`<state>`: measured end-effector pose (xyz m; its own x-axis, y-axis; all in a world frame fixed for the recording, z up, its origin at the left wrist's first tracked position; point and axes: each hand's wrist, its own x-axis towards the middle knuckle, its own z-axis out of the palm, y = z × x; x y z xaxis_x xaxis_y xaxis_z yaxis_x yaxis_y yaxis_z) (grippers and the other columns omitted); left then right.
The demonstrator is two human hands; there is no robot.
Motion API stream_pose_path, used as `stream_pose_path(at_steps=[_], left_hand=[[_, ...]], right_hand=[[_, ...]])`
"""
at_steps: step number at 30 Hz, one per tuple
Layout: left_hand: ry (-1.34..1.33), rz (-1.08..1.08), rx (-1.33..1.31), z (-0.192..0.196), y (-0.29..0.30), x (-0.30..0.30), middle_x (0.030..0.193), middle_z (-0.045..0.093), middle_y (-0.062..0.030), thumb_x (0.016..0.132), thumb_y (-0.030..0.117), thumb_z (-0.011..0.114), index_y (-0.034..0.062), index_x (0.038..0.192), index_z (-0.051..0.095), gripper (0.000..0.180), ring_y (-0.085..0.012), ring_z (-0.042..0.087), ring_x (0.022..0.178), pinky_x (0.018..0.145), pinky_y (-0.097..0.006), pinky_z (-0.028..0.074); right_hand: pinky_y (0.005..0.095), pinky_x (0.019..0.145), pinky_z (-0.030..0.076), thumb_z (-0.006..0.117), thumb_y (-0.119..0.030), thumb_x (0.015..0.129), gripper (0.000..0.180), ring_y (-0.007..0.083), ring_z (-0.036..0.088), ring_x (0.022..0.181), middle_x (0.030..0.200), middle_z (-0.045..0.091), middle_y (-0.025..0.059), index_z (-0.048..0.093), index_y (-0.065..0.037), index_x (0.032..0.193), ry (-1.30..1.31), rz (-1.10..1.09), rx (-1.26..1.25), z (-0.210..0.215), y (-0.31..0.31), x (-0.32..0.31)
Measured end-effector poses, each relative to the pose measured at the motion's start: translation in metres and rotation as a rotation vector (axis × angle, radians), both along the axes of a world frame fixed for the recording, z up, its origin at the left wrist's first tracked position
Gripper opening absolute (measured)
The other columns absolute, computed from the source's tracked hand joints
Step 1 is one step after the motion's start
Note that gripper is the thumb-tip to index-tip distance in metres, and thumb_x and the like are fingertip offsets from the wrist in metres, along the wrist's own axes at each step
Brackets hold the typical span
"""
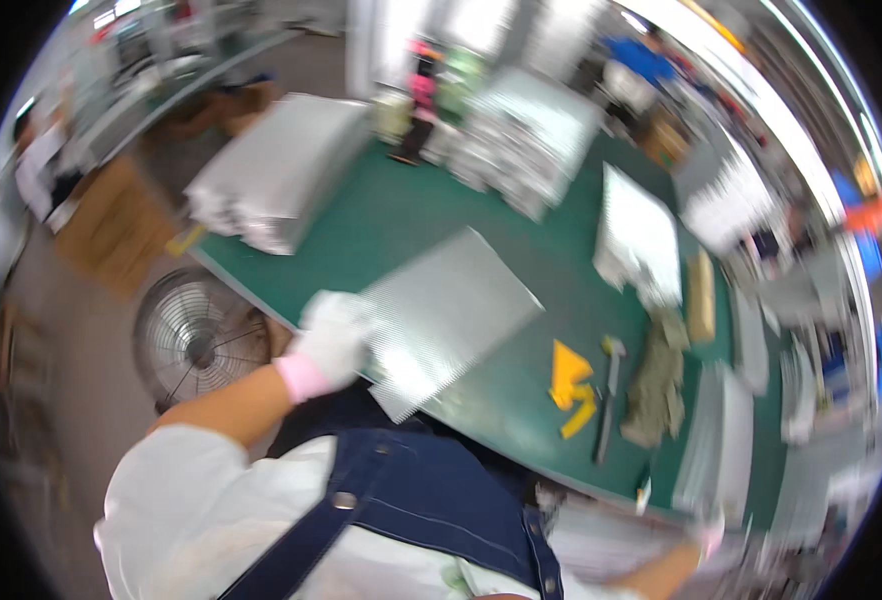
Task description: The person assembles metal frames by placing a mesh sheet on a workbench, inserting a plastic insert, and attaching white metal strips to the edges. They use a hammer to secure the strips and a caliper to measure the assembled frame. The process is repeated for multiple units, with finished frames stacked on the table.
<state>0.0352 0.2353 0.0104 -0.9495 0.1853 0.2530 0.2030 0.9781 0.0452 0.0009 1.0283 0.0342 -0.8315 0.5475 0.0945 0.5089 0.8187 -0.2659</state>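
My left hand (333,338), in a white glove with a pink cuff, grips the left edge of a thin silver sheet (451,305). The sheet has a fine mesh-like texture and lies over the green table (416,205), one corner jutting past the near edge. Far to the right, my right hand (707,532), also gloved, is at the near end of a stack of pale sheets (716,435). Blur hides its fingers, so whether it holds a sheet is unclear.
Yellow pieces (567,375), a hammer-like tool (610,395) and a crumpled olive cloth (658,385) lie right of the sheet. Silver stacks (281,165) stand at the back left, others (526,135) at the back. A floor fan (199,340) stands left of the table.
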Motion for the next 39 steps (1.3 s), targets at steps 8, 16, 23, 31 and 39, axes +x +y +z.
stream_pose_path(at_steps=[8,16,23,31,39], left_hand=[[-0.061,0.046,0.047,-0.061,0.010,-0.017,0.147,0.043,-0.0213,0.089,0.048,0.058,0.0110,0.141,0.050,0.064,-0.0423,0.036,0.138,0.115,-0.056,0.025],[-0.280,-0.528,0.979,0.070,0.121,-0.046,0.159,0.019,-0.0283,0.092,0.054,0.061,-0.0012,0.156,0.008,0.100,-0.0374,0.020,0.149,0.120,-0.044,0.021],[-0.092,-0.332,1.604,0.102,0.114,-0.056,0.140,0.048,-0.0223,0.087,0.005,0.056,-0.0090,0.149,0.025,0.071,-0.0266,0.049,0.129,0.109,-0.034,0.038],[-0.136,-0.247,0.616,0.138,0.066,-0.031,0.141,0.050,-0.0254,0.077,-0.012,0.042,-0.0023,0.147,0.038,0.070,-0.0332,0.049,0.133,0.111,-0.036,0.037],[-0.056,-0.362,0.106,0.153,0.082,-0.019,0.121,0.062,-0.0197,0.076,-0.007,0.054,-0.0007,0.138,0.046,0.063,-0.0377,0.064,0.091,0.080,-0.042,0.053]], right_hand=[[0.0358,0.082,0.047,0.062,-0.023,0.097,0.019,0.0197,0.054,0.084,0.084,0.058,0.0059,0.062,-0.005,0.103,0.777,0.230,-1.822,0.009,-0.119,0.022],[0.0311,0.074,0.052,0.073,-0.001,0.083,0.024,0.0138,0.061,0.082,0.092,0.066,0.0045,0.063,0.003,0.104,0.315,0.510,-0.952,-0.015,-0.396,0.047],[0.0439,0.058,0.047,0.069,-0.021,0.083,0.015,0.0337,0.060,0.066,0.071,0.057,0.0099,0.060,-0.010,0.087,0.358,1.282,-0.099,-0.021,-0.461,0.003],[0.0453,0.077,0.053,0.067,-0.030,0.087,0.031,0.0359,0.067,0.088,0.094,0.068,0.0164,0.064,-0.004,0.104,0.384,0.613,0.010,-0.017,-0.358,-0.058],[0.0419,0.081,0.052,0.068,-0.032,0.085,0.043,0.0349,0.068,0.089,0.094,0.069,0.0221,0.059,0.001,0.111,-0.019,0.430,-0.299,-0.050,-0.300,-0.097]])
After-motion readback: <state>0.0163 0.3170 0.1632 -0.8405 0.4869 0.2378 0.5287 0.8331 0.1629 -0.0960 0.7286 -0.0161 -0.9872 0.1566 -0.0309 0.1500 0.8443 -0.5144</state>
